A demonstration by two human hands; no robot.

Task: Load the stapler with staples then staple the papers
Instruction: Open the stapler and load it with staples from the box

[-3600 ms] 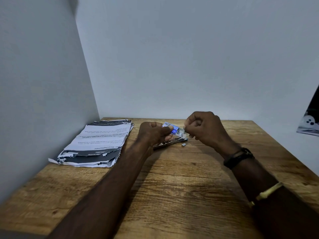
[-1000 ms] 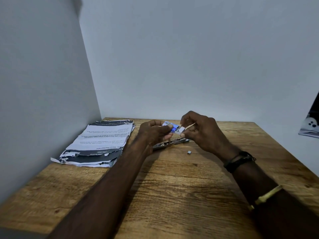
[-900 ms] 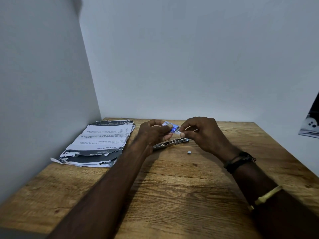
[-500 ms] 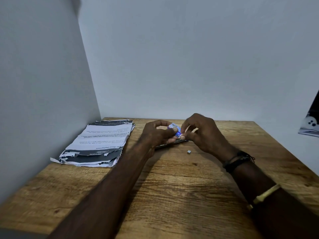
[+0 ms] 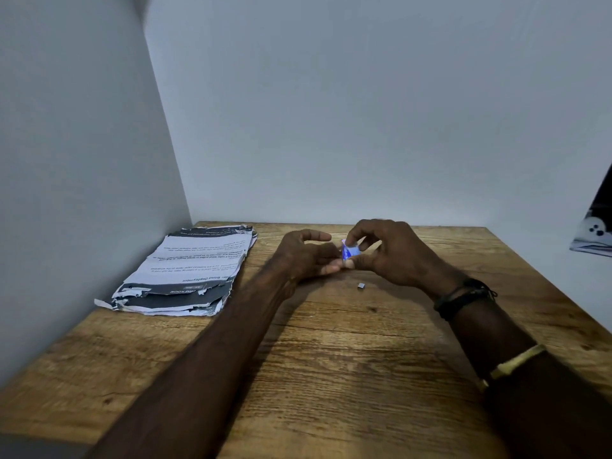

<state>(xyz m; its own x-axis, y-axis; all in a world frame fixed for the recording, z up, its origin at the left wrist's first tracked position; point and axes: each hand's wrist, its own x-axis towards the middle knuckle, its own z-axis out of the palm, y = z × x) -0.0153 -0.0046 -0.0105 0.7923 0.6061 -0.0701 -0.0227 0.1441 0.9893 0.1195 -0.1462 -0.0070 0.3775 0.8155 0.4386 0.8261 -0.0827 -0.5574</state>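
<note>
A small blue and white staple box (image 5: 349,250) stands on edge just above the table, between my two hands. My right hand (image 5: 394,253) pinches it top and bottom with forefinger and thumb. My left hand (image 5: 306,256) has its lower fingers curled against the box's bottom edge, while its forefinger is lifted clear. The stapler is hidden behind my hands. A tiny loose clump of staples (image 5: 361,285) lies on the wood just in front of my right hand. The stack of torn printed papers (image 5: 192,270) lies at the left, by the side wall.
The wooden table (image 5: 331,359) sits in a corner, with walls along its left and far sides. A dark printed object (image 5: 594,233) hangs past the right edge. My forearms cross the near half of the table.
The box has turned up on edge and passed mostly into my right hand's pinch. My left forefinger has come off it. The stapler, visible under my hands before, is now covered.
</note>
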